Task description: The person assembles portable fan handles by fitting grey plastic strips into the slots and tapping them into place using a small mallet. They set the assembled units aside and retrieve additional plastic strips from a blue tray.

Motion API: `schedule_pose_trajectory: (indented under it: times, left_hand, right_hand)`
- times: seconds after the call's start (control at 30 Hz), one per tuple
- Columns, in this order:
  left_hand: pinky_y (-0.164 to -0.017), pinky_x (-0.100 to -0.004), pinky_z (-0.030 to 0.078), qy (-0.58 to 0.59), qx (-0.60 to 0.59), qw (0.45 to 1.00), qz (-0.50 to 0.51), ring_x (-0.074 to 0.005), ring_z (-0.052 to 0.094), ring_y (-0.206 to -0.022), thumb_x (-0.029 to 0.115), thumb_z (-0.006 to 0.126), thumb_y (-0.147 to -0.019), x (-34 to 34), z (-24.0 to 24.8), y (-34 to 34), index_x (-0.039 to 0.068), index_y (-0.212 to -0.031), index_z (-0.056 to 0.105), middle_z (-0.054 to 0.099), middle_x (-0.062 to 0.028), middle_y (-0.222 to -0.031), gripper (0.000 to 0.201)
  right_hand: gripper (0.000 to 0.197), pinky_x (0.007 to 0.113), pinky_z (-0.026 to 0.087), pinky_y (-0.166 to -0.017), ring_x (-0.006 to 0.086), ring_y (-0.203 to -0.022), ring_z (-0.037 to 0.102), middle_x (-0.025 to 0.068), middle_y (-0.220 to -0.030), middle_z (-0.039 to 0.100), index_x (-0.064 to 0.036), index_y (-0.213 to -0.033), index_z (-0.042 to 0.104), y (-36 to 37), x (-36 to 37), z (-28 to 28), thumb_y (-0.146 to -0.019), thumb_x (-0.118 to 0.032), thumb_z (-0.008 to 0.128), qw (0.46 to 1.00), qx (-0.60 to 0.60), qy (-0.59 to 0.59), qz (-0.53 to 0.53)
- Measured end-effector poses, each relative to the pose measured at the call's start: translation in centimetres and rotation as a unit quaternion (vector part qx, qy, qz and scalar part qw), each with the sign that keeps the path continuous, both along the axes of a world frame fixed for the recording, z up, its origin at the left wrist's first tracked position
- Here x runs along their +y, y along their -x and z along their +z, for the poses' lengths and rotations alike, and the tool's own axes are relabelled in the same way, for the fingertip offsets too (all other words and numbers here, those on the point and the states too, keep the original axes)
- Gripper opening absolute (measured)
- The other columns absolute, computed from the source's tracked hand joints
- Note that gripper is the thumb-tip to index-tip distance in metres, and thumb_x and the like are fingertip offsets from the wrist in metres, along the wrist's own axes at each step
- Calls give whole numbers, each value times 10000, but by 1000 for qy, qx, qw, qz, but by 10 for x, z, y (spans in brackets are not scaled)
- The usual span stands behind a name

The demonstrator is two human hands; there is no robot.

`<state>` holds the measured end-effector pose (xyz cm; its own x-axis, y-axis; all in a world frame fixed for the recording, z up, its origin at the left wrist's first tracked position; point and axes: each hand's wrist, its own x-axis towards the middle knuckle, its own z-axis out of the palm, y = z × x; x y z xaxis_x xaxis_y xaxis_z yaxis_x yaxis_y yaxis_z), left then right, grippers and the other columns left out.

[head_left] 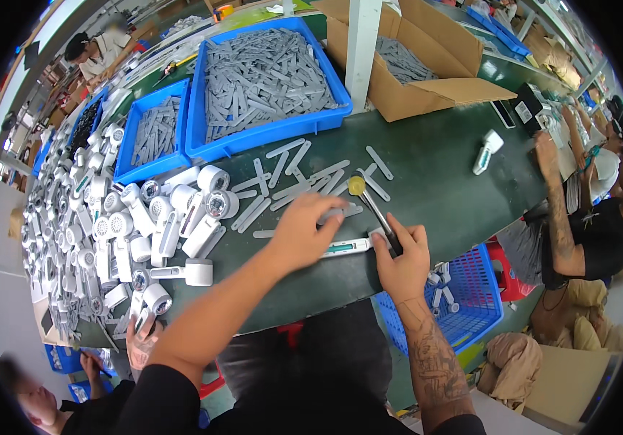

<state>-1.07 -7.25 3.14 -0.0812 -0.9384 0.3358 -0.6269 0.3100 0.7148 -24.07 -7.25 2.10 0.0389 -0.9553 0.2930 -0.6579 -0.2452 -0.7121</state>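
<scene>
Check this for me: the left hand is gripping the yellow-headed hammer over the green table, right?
Not quite. The head view shows the right hand gripping the yellow-headed hammer, not the left hand; it is indeed over the green table.

Hammer (374,211): one, centre. Blue trays (275,135) of grey strips (268,80): two, top. Open carton (407,98) of strips: one, upper right. Blue basket (486,290): one, lower right. White devices (347,248): one centre, one upper right; left heap (119,228) uncountable.
</scene>
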Motion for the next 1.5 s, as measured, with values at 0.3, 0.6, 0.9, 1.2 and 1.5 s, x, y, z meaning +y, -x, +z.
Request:
schedule_pose_trajectory:
  times: [0.3,0.6,0.9,1.2,1.5]
  left_hand:
    - [-824,-405,520,33,30,997,64,-294,641,-954,117,814,-914,37,-23,42,96,-1016,828,713,-88,-950,105]
    - [-858,-411,561,-72,117,990,33,-316,728,-919,137,814,-933,37,-24,31,59,-1035,820,764,-104,-979,128]
    - [-865,-420,566,-64,107,991,50,-329,739,-982,196,836,-920,37,-36,29,121,-1361,669,782,-105,-1029,478]
    - [-992,-455,481,55,-48,996,58,-301,675,-1134,323,865,-897,48,-29,-1,121,-1248,726,764,-62,-1059,429]
    - [-950,-433,421,11,-41,999,-21,-275,651,-1062,302,880,-867,50,-44,-16,87,-1013,748,711,-57,-963,291]
  right_hand:
    - [419,387,594,-735,248,-859,710,58,-1041,639,-159,-1311,799,-10,0,-1,-914,-279,861,1000,28,9,-10]
    - [394,370,557,-764,273,-841,680,131,-982,665,-23,-1415,671,25,30,52,-1036,-125,703,993,13,-32,110]
    - [190,609,520,-688,528,-813,684,283,-855,700,-47,-1131,611,44,73,50,-1107,-235,590,980,76,-162,85]
    - [203,551,504,-623,509,-752,676,252,-774,677,-27,-1107,576,39,69,73,-1111,-229,587,978,127,-137,98]
    - [206,596,525,-651,508,-760,687,247,-807,702,-41,-1122,547,35,85,31,-1102,-238,603,960,189,-143,148]
